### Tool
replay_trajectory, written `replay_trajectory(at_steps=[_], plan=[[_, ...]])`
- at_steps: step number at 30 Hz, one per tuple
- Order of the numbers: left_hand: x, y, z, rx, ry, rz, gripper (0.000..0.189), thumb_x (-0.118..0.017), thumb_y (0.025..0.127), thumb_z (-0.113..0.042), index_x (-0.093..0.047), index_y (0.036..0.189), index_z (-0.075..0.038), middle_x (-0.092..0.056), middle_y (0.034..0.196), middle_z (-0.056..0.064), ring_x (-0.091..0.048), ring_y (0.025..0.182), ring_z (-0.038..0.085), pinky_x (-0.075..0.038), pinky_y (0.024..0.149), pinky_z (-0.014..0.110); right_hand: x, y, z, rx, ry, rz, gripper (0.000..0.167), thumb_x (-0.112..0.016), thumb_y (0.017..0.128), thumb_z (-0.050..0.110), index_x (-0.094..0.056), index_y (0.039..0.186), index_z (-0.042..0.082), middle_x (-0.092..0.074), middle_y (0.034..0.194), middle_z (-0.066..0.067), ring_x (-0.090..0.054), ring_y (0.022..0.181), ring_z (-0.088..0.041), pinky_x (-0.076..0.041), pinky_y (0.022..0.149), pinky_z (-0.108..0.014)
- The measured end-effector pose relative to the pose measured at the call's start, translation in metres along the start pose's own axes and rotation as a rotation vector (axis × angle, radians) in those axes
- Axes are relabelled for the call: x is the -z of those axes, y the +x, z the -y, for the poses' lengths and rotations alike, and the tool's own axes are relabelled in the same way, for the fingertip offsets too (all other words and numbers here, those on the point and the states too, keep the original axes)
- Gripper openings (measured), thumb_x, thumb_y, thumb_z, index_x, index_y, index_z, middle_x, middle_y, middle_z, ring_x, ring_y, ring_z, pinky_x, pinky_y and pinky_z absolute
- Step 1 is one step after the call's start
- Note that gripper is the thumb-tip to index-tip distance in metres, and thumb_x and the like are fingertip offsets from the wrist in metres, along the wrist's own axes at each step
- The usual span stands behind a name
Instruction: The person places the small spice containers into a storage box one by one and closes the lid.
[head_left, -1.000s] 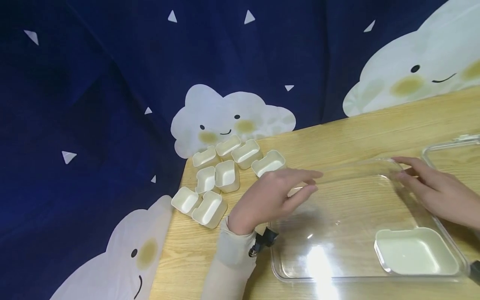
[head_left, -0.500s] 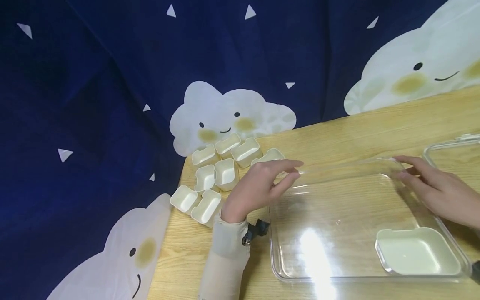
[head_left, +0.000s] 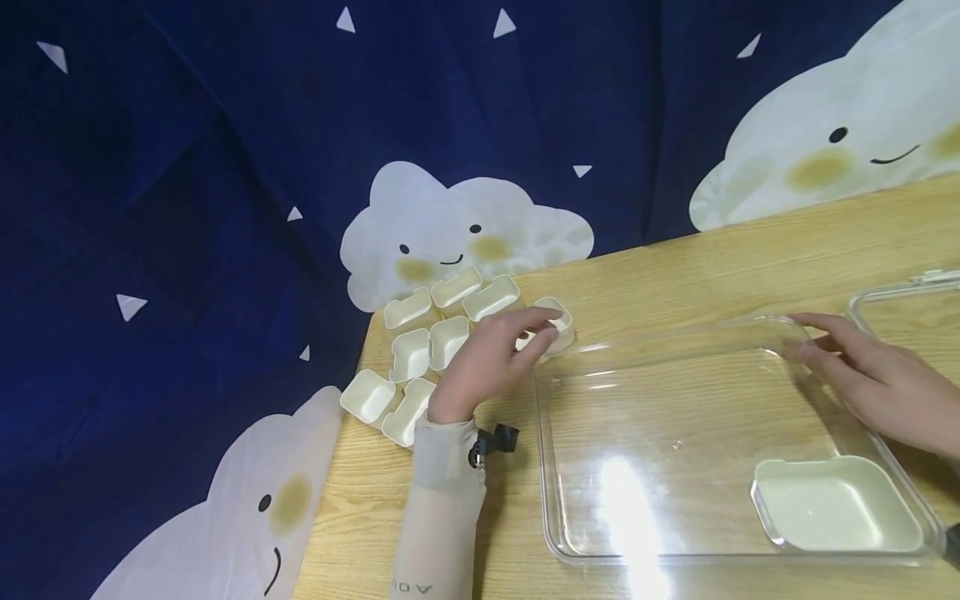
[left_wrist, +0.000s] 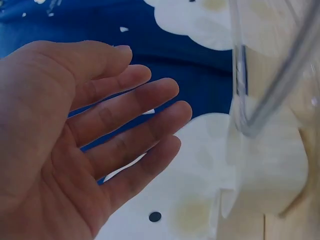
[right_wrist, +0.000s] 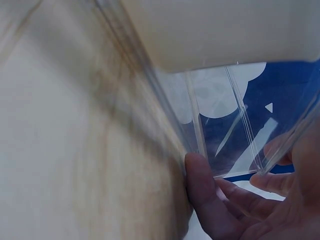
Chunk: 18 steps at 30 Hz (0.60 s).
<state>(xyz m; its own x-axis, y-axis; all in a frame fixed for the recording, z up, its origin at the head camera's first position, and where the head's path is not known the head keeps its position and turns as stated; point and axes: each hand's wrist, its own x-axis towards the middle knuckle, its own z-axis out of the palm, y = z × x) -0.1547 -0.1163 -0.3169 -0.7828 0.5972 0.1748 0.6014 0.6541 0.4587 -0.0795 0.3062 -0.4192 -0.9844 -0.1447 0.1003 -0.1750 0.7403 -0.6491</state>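
Note:
My left hand (head_left: 483,362) hovers over the table with loosely bent fingers and a gap between thumb and fingertips. It holds nothing, as the left wrist view shows of the same hand (left_wrist: 100,125). Its fingertips partly hide a small cream plastic bin (head_left: 561,315) just beyond the clear box's far left corner. On the right, my right hand (head_left: 877,383) grips the wall of the large clear plastic box (head_left: 547,492) near its far right corner. Inside that box, a larger cream bin (head_left: 836,504) sits in the near right corner.
Several more small cream bins, including one front bin (head_left: 367,396), stand grouped on the wooden table (head_left: 352,517) at the left. Another clear container (head_left: 900,287) lies at the right edge. A dark blue cloud-print cloth (head_left: 225,167) hangs behind the table.
My left hand has moved left, from over the clear box's far left corner to the nearest small cream bin. My right hand stays on the box wall.

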Motion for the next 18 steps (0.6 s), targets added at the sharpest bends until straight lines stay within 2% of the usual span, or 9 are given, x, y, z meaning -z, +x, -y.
replay_trajectory(at_steps=[4,7,11,14,18], plan=[[-0.002,0.001,0.007,0.031,0.005,0.004,0.032,-0.052,0.109,-0.025,-0.069,0.133,-0.011,-0.070,0.137,0.001,-0.069,0.118,0.016,-0.057,0.100,0.038,0.000,-0.001,0.001,0.000,0.001,0.000,0.047,-0.044,0.110,0.023,-0.040,0.155,0.012,-0.067,0.121,-0.025,-0.049,0.078,0.014,-0.038,0.057,-0.022],[-0.004,0.003,0.010,0.018,0.019,0.016,0.032,-0.052,0.109,-0.020,-0.068,0.134,-0.009,-0.071,0.136,0.003,-0.068,0.122,0.018,-0.055,0.104,0.036,0.000,-0.001,0.001,-0.002,0.001,0.003,0.047,-0.044,0.110,0.022,-0.039,0.156,0.012,-0.066,0.122,-0.026,-0.049,0.076,0.012,-0.038,0.057,-0.022],[-0.006,0.006,0.012,-0.001,0.009,0.044,0.032,-0.057,0.105,-0.011,-0.067,0.135,-0.007,-0.070,0.138,0.007,-0.069,0.122,0.021,-0.056,0.104,0.034,0.000,-0.001,0.001,-0.007,-0.002,0.012,0.047,-0.043,0.111,0.022,-0.038,0.157,0.012,-0.066,0.123,-0.028,-0.050,0.074,0.010,-0.039,0.056,-0.022],[-0.008,0.006,0.016,0.029,-0.024,0.064,0.035,-0.062,0.101,-0.004,-0.066,0.136,-0.007,-0.068,0.139,0.007,-0.071,0.119,0.022,-0.058,0.100,0.033,0.000,0.000,0.001,-0.004,-0.008,0.013,0.048,-0.043,0.110,0.022,-0.038,0.156,0.011,-0.066,0.123,-0.028,-0.050,0.076,0.013,-0.039,0.057,-0.022],[-0.010,0.005,0.023,0.077,-0.040,0.088,0.042,-0.059,0.098,0.005,-0.065,0.138,-0.008,-0.067,0.141,0.007,-0.070,0.121,0.024,-0.058,0.101,0.036,0.000,0.000,0.001,-0.010,-0.007,0.017,0.048,-0.044,0.110,0.023,-0.038,0.157,0.011,-0.065,0.123,-0.029,-0.049,0.078,0.015,-0.039,0.057,-0.021]])
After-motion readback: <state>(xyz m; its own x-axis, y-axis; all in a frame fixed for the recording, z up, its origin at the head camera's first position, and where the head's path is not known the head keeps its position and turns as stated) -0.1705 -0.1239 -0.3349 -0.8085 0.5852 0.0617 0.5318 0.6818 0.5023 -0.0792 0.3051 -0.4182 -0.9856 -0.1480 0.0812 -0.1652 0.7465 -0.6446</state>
